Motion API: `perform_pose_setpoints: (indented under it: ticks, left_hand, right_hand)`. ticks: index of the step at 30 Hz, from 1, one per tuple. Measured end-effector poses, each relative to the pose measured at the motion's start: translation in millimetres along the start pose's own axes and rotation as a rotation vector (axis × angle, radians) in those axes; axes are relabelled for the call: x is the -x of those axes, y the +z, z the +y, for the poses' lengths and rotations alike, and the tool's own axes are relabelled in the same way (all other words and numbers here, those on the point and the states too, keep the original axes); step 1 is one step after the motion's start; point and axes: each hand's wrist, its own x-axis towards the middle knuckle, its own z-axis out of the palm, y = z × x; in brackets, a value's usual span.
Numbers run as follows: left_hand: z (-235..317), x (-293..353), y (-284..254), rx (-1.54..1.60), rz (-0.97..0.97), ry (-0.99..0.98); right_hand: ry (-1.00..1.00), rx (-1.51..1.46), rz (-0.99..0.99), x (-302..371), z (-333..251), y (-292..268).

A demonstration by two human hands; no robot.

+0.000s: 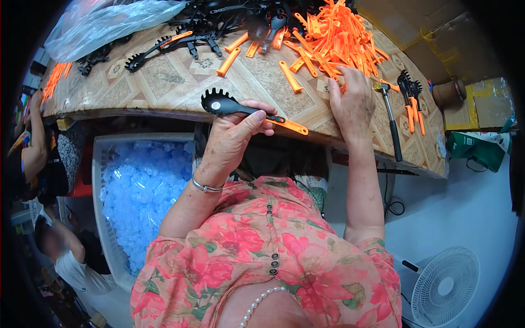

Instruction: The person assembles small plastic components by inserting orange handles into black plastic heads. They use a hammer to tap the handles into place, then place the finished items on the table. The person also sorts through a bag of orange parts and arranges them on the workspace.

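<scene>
Over the table edge, left hand (232, 136) grips one assembled spaghetti spoon (240, 108); right hand (353, 101) rests half-curled, holding nothing visible, by many unfitted orange handles (333, 38).

I see a hammer (391, 123) lying near the table's (164, 87) right edge, with finished black-and-orange servers (411, 101) just beside it. A clear plastic bag (104, 22) slumps at the far left corner. Below the near edge stands a white crate (101, 186) of what may be pale blue plastic pieces (145, 191). A white fan (444, 285) sits on the floor.
</scene>
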Motion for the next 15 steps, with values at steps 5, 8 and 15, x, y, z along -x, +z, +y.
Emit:
perform_pose_setpoints:
  ticks: [5,8,15]
  left_hand:
    - [-3.0,1.3,-3.9,0.013,-0.010,0.024]
    - [-3.5,2.9,-5.1,-0.019,-0.027,0.073]
    - [-5.1,-1.4,1.8,-0.113,-0.021,0.031]
  right_hand:
    - [-0.014,0.064,-0.062,-7.1,15.2,22.0]
    - [-0.001,-0.042,0.028,-1.1,6.0,13.5]
    - [-0.096,-0.060,-0.038,32.3,4.4,-6.5]
